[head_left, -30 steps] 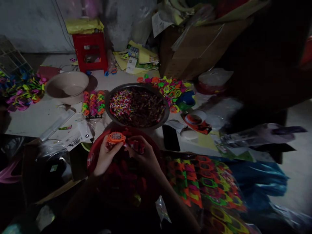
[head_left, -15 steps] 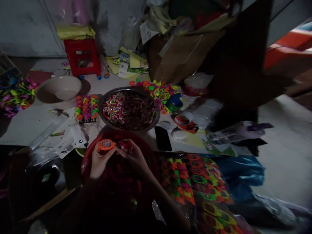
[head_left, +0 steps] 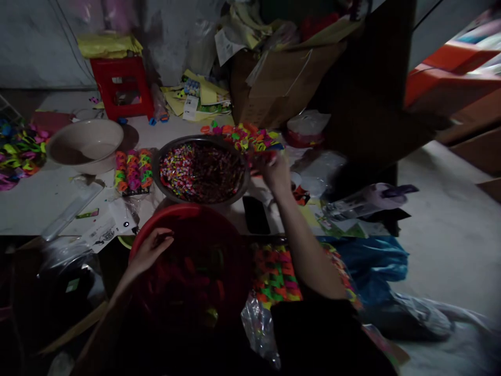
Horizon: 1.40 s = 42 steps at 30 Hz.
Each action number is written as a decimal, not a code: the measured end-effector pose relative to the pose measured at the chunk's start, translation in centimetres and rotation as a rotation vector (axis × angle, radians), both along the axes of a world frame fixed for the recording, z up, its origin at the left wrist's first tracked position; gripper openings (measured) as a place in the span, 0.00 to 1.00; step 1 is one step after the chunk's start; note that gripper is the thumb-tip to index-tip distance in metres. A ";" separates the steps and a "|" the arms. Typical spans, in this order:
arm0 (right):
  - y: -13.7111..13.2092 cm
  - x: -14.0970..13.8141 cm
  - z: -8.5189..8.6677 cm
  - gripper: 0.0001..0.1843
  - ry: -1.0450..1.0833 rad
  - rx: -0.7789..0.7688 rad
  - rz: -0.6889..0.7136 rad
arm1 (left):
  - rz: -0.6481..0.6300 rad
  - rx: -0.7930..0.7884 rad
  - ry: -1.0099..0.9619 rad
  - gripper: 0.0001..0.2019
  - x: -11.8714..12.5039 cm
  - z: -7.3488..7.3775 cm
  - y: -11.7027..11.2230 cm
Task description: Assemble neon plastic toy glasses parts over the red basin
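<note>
My left hand [head_left: 152, 248] hovers over the left rim of a red basin [head_left: 143, 235], its fingers half curled with a gap between thumb and fingertips. Nothing plain shows in it. Inside the shadowed basin lie coloured pieces, too dark to make out. My right hand [head_left: 276, 172] is stretched forward beyond the metal bowl [head_left: 199, 201], at the near edge of a heap of bright plastic toy watches [head_left: 245, 137]. Its fingers are bent around a red piece [head_left: 266, 155], blurred, which looks like a toy watch. Small wrapped candies [head_left: 176, 167] fill the bowl.
Left of the bowl are bundled toy watches [head_left: 133, 169] and a pale basin [head_left: 86, 143]. A black phone [head_left: 256, 215] lies at the table's front edge. Behind stand a red stool [head_left: 122, 89] and a cardboard box [head_left: 285, 86]. Packed toy watches [head_left: 276, 274] lie lower right.
My hands have parted. The right one has moved forward and right to the toy watch heap; the left has dropped slightly, and the orange toy watch no longer shows in it.
</note>
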State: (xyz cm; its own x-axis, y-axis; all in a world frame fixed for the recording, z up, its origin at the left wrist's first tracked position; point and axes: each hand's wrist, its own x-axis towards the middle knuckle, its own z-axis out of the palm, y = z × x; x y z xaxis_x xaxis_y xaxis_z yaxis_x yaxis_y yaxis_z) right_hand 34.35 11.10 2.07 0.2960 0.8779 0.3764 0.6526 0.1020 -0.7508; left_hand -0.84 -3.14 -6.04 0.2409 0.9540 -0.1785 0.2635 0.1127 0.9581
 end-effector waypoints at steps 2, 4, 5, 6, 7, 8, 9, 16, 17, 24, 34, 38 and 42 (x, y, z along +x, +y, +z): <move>2.6 2.5 0.8 0.07 0.006 0.040 -0.152 | -0.042 0.012 0.204 0.17 -0.3 -0.6 -0.1; 3.4 3.4 0.5 0.07 0.013 0.042 -0.220 | -0.073 0.002 0.470 0.18 -0.1 -1.3 -0.3; 3.2 3.3 -0.1 0.07 0.016 0.028 -0.210 | -0.087 -0.007 0.572 0.19 0.2 -1.7 -0.4; 2.6 2.9 -0.9 0.07 0.018 0.008 -0.177 | -0.106 -0.016 0.633 0.20 0.5 -2.1 -0.5; 1.8 2.2 -2.0 0.08 0.022 -0.017 -0.122 | -0.129 -0.022 0.656 0.20 0.7 -2.6 -0.5; 0.8 1.3 -3.1 0.09 0.030 -0.041 -0.058 | -0.153 -0.031 0.650 0.20 1.0 -3.1 -0.6; -0.4 0.4 -4.2 0.11 0.044 -0.066 0.003 | -0.179 -0.044 0.630 0.20 1.2 -3.5 -0.6; -9.8 -5.4 -7.3 0.14 0.120 -0.255 0.408 | -0.322 -0.122 0.526 0.19 1.5 -5.0 -0.3; -10.7 -5.8 -7.2 0.13 0.122 -0.296 0.497 | -0.327 -0.114 0.516 0.18 1.7 -5.2 -0.2; -13.8 -7.7 -6.6 0.08 0.131 -0.481 0.773 | -0.185 0.073 0.410 0.12 3.5 -2.8 0.3; -15.7 -9.7 -4.1 0.09 0.228 -0.231 0.650 | -0.145 0.486 0.161 0.07 4.6 3.7 -0.8; -16.2 -9.8 -3.6 0.09 0.188 -0.136 0.662 | -0.102 0.514 0.176 0.03 4.6 4.2 -1.4; -16.4 -9.9 -3.2 0.10 0.170 -0.072 0.670 | -0.028 0.353 0.059 0.10 4.3 4.0 -1.5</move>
